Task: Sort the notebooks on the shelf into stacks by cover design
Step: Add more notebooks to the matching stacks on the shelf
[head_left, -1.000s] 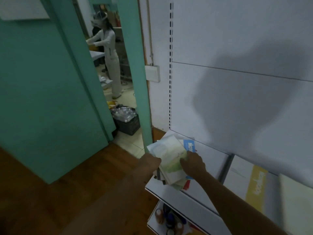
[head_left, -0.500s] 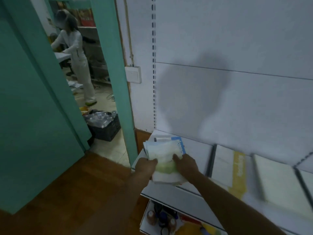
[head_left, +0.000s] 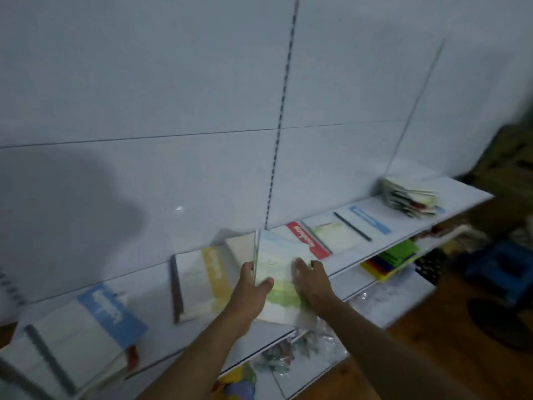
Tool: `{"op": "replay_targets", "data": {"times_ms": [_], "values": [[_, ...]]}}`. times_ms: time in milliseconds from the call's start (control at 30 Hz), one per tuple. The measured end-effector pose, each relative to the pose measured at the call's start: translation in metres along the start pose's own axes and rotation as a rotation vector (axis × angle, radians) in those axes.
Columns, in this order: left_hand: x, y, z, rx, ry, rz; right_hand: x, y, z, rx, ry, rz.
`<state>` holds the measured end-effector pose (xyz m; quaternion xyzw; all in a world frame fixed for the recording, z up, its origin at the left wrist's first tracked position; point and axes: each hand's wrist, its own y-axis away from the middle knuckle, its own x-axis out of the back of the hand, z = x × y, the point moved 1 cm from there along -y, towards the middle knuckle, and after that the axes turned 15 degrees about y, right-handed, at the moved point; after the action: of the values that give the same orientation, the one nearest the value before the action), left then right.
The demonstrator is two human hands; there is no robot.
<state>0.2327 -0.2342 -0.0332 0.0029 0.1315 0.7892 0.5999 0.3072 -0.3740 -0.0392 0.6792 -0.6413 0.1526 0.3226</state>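
A notebook with a green landscape cover [head_left: 277, 269] is held between both hands over the front of the white shelf [head_left: 360, 249]. My left hand [head_left: 253, 287] grips its left edge, thumb on the cover. My right hand [head_left: 310, 281] holds its right side. On the shelf lie a blue-banded notebook stack [head_left: 106, 313] at the left, a yellow-banded one [head_left: 210, 272], a red-banded one [head_left: 307, 239], another landscape cover [head_left: 331, 235], a second blue-banded one [head_left: 369, 222] and a messy pile [head_left: 409, 197] at the far right.
A white back panel rises behind the shelf. A lower shelf holds green and yellow items [head_left: 389, 261] and clear wrapped goods [head_left: 288, 350]. Wooden floor and a blue crate [head_left: 501, 269] lie to the right.
The view has swung right from the doorway to the length of the shelf. Both hands have carried the green notebook rightward, from the blue-banded stack to past the yellow-banded one.
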Motion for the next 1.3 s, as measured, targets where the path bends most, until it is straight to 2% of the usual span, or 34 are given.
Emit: {"op": "replay_targets", "data": {"times_ms": [167,300,533,700,1000,1200,1300], "values": [[-0.124,0.003,-0.017,0.105,-0.028,-0.276,0.107,-0.002,0.092,-0.172,-0.004,0.219],[-0.202,0.012,-0.030,0.164,-0.200,-0.484,0.162,-0.001,0.157,-0.295,-0.065,0.341],[-0.331,0.016,-0.058,0.214,-0.319,-0.630,0.264,-0.014,0.246,-0.387,-0.125,0.463],[-0.418,0.023,-0.058,0.125,-0.426,-0.664,0.330,-0.026,0.299,-0.391,-0.159,0.507],[-0.521,0.006,-0.081,0.211,-0.373,-0.702,0.403,-0.050,0.357,-0.420,-0.245,0.540],[-0.557,-0.045,-0.084,0.177,-0.393,-0.690,0.427,-0.102,0.352,-0.402,-0.178,0.574],[-0.563,-0.086,-0.078,0.185,-0.365,-0.662,0.434,-0.142,0.331,-0.379,-0.107,0.540]]}}
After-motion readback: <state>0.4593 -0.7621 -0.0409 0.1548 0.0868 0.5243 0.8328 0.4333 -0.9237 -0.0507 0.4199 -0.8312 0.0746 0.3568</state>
